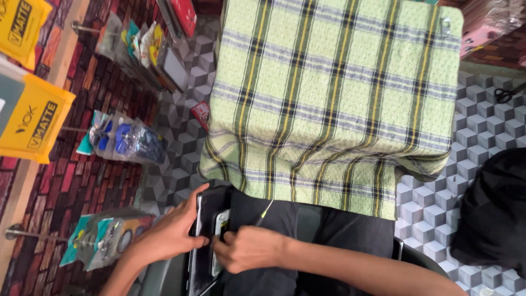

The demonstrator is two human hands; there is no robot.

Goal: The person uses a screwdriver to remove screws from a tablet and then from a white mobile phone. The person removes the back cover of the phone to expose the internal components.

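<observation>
My left hand (170, 233) comes in from the lower left. Its fingers wrap around the edge of a dark flat device (198, 219), with the thumb along the top. Right beside it, a small phone with a white back (221, 226) lies in a black open case or pouch (216, 197). My right hand (247, 249) is closed, its fingertips pressing at the phone, and it pinches a thin tool with a yellow-green handle (266, 210) that sticks up and to the right. Both hands work over my dark trousers (329, 230).
A green plaid cloth (334, 93) covers a block just above the hands. Packets of small goods (123, 140) hang on hooks on a brick-pattern wall at the left, by yellow boxes (33, 118). Scissors (507, 94) and a black bag (493, 211) sit on the cube-pattern surface at the right.
</observation>
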